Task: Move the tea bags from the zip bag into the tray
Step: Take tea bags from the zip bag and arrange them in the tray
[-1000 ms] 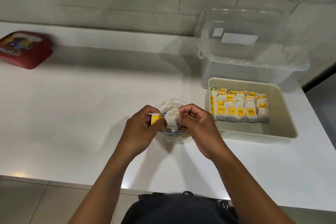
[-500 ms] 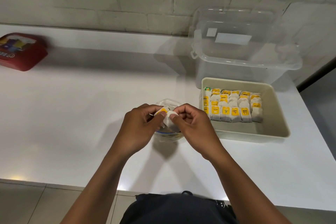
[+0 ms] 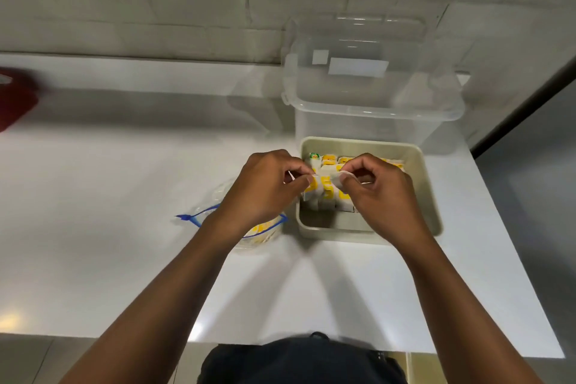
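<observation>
Hands over tray (image 3: pixel 428 196): left hand (image 3: pixel 265 188) and right hand (image 3: pixel 378 193) each pinch an end of one tea bag (image 3: pixel 335 179) above the packed rows (image 3: pixel 327 193), partly hidden. Zip bag (image 3: pixel 249 232) on counter (image 3: pixel 109 196), mostly behind left wrist. Red object (image 3: pixel 14 100) cut off, blurred.

I count one tray (image 3: pixel 430 196) on the surface (image 3: pixel 93 227), and one zip bag (image 3: pixel 218 196) just left of it. The tea bags (image 3: pixel 327 192) in the tray stand in rows, partly hidden by my two hands, so I cannot give their number. One clear plastic box (image 3: pixel 374 97) stands behind the tray. One red thing (image 3: pixel 15 100) lies blurred at far left.
</observation>
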Demonstrator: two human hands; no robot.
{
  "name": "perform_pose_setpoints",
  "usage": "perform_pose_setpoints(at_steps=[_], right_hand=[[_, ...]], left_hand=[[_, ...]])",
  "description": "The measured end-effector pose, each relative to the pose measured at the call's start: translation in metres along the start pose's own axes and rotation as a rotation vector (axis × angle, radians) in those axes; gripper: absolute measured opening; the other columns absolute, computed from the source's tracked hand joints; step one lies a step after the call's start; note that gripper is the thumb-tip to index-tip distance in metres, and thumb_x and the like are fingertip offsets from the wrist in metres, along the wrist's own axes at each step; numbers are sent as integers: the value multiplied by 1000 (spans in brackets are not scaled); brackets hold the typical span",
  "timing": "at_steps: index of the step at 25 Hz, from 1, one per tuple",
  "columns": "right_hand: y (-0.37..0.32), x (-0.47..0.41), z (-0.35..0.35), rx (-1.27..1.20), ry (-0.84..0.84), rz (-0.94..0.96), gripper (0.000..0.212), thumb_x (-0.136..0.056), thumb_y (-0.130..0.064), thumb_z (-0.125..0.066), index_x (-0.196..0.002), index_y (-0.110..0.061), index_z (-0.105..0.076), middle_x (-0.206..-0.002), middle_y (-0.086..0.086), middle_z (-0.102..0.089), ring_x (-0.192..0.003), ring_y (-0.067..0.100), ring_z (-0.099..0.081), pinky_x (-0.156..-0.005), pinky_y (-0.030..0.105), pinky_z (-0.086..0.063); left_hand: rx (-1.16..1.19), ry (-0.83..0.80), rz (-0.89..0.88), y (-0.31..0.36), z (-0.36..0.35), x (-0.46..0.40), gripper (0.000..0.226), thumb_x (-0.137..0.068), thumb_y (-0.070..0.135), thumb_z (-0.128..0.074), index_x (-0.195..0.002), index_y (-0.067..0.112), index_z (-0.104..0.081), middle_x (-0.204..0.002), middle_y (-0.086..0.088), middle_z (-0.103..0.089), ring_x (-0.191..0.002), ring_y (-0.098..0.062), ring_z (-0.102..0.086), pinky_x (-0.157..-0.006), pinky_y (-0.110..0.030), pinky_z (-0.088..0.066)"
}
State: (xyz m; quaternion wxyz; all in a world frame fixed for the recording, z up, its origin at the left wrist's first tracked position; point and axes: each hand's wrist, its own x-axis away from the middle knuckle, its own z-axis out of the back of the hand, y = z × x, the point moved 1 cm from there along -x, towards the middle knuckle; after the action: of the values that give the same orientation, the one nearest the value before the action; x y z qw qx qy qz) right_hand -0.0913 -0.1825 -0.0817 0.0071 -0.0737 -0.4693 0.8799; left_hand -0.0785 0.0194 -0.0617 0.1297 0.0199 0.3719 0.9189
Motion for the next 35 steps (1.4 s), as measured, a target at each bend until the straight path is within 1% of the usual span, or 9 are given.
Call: perform_pose_setpoints(at_steps=[5, 8, 12, 15, 20, 23, 26, 31, 35], right_hand=[[34, -9, 19, 206, 6, -4, 6, -84, -28, -75, -81, -26, -70, -85, -9, -62, -77, 4, -58, -73, 25, -46], [42, -11, 21, 289, -102, -7, 6, -85, -30, -71, -82, -25, -70, -75, -13, -68, -74, 6, -60, -70, 26, -48], [49, -16, 13, 337, -289, 24, 4, -88, -29, -67, -85, -27, -69, -82, -11, -68, -81, 9, -59, -67, 25, -43], [59, -25, 11, 368, -320, 69, 4, -88, -29, -68, -85, -27, -71, -81, -8, -58, -81, 12, -53, -69, 27, -39], [66, -26, 5, 410, -383, 62, 8, -87, -28, -65, -83, -27, -72, -75, -10, -62, -84, 17, -60, -74, 35, -52], [66, -25, 5, 414, -492, 41, 14, -87, -24, -63, -81, -26, -74, -61, -16, -54, -74, 9, -56, -61, 25, -43], [64, -27, 0, 356, -588, -6, 15, -86, -22, -65, -76, -25, -76, -53, -20, -53, -63, 2, -54, -58, 21, -43], [78, -39, -24, 464, -529, -81, 19, -83, -21, -60, -64, -23, -62, -72, 1, -63, -79, 26, -58, -62, 30, -46], [79, -47, -33, 550, -492, -73, 12, -85, -21, -57, -78, -20, -67, -86, 8, -66, -84, 30, -60, -60, 27, -39]], left_hand=[[-332, -71, -53, 12, -27, -30, 12, -88, 37, -65, -96, 36, -74, -91, 10, -72, -88, -14, -62, -77, -31, -52], [-487, -142, -55, 15, -36, -38, 11, -87, 39, -64, -96, 39, -71, -95, 8, -71, -90, -18, -62, -73, -28, -49], [-486, -342, -106, 17, -42, -35, 10, -83, 36, -68, -92, 37, -73, -88, 13, -66, -87, -10, -56, -73, -28, -49], [-517, -331, -145, 10, -48, -38, 10, -85, 36, -66, -91, 34, -74, -98, 9, -59, -99, -14, -52, -80, -33, -49], [-617, -263, -83, 5, -59, -39, 16, -90, 37, -61, -95, 29, -74, -99, 3, -58, -97, -21, -50, -76, -33, -45], [-609, -364, -97, 2, -52, -35, 13, -88, 34, -60, -78, 31, -68, -81, 8, -48, -86, -19, -45, -70, -31, -40], [-871, -435, -176, 6, -54, -42, 17, -92, 29, -52, -82, 25, -65, -87, 3, -54, -88, -22, -45, -68, -31, -35], [-1181, -454, -254, 11, -78, -64, 18, -91, 8, -54, -104, 10, -66, -108, -6, -64, -108, -30, -52, -74, -34, -34], [-1232, -409, -252, 6, -83, -72, 23, -91, 2, -52, -110, 7, -65, -110, -9, -67, -112, -32, -51, -80, -35, -38]])
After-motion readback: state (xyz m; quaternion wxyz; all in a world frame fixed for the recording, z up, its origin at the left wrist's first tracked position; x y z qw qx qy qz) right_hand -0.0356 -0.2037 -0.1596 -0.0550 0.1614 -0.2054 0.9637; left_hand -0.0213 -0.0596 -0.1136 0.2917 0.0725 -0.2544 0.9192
